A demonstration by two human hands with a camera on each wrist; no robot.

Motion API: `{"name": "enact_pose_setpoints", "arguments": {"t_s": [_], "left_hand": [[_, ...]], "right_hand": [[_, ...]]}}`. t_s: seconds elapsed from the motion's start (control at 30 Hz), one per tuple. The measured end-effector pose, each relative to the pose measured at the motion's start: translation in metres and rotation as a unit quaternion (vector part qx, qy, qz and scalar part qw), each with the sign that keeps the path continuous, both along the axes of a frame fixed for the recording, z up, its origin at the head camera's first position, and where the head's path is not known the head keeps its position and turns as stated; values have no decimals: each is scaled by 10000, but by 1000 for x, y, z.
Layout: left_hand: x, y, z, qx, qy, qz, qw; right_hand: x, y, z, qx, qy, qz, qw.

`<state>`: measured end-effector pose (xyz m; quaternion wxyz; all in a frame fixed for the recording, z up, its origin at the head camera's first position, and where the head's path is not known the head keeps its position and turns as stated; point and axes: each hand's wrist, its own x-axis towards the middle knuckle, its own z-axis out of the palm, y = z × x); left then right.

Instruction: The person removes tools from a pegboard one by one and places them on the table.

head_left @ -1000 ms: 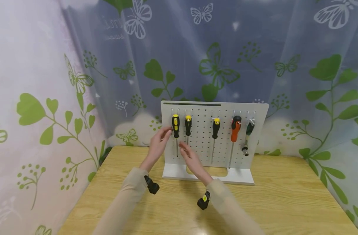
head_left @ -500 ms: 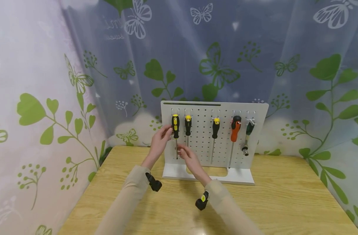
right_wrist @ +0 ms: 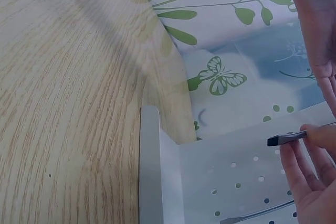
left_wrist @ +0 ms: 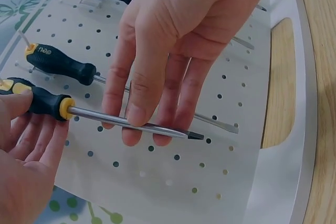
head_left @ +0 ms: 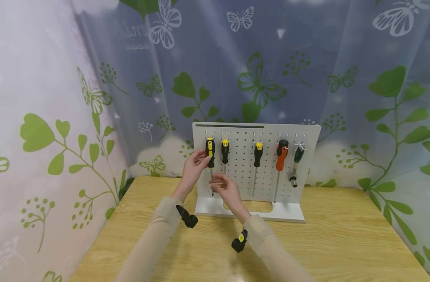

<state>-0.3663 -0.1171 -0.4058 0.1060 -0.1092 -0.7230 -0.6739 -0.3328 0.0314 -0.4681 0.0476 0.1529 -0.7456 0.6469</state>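
At the left end of a white pegboard [head_left: 243, 169], my left hand [head_left: 194, 168] holds the handle of a black-and-yellow screwdriver [head_left: 210, 149], thumb on top and fingers behind it. Lower down, my right hand [head_left: 230, 194] pinches the steel shaft of that screwdriver between thumb and fingers. The left wrist view shows the shaft [left_wrist: 100, 118] crossing under the right thumb, its dark flat tip sticking out past the fingers. A second black-and-yellow screwdriver [head_left: 225, 152] hangs just right of it, its shaft partly behind the right hand.
Further right on the board hang another black-and-yellow screwdriver [head_left: 258, 156], a red-and-black screwdriver [head_left: 281, 157] and a dark green-handled tool [head_left: 298, 153] with a metal socket-like end. The board's white base [head_left: 289, 211] stands on a wooden table [head_left: 342, 239], before a patterned curtain [head_left: 215, 47].
My left hand has closed its thumb over the screwdriver handle. My right hand has moved left and slightly down onto the shaft, and the screwdriver sits slightly lower than before.
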Motion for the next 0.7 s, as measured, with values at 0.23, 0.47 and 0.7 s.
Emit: {"name": "enact_pose_setpoints", "arguments": {"t_s": [0.23,0.47,0.7], "left_hand": [[4,1,2,2,3,77,10000],[12,1,5,151,-250,51,9996],[18,1,4,276,-225,-17,9994]], "right_hand": [[-3,0,-4,20,20,-90,10000],[4,3,-4,76,182,-6,9998],[13,7,-1,30,291,132,9995]]}}
